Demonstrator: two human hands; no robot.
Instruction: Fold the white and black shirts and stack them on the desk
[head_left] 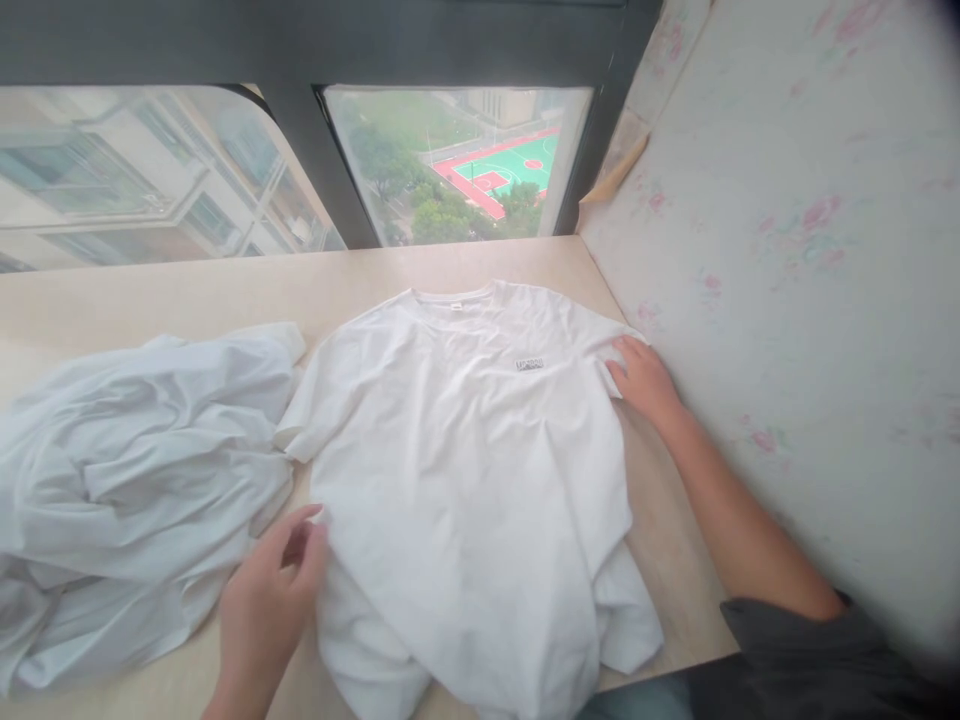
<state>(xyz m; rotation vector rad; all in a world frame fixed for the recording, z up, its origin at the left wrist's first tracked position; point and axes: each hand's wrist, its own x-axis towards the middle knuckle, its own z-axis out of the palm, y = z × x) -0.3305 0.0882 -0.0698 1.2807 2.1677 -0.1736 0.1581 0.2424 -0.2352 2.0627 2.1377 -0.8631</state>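
Note:
A white T-shirt [465,450] lies front side up, its collar toward the window and a small dark print on the chest. Its lower part is wrinkled and bunched near the front edge. My left hand [281,575] pinches the shirt's left side edge between thumb and fingers. At the upper right, my right hand [640,375] rests on the right sleeve, fingers apart over the fabric.
Another crumpled white cloth [150,480] lies at the left on the pale wooden surface [225,290]. A dark-framed window [457,165] stands behind. The flowered wall [795,300] closes off the right side, close to my right arm.

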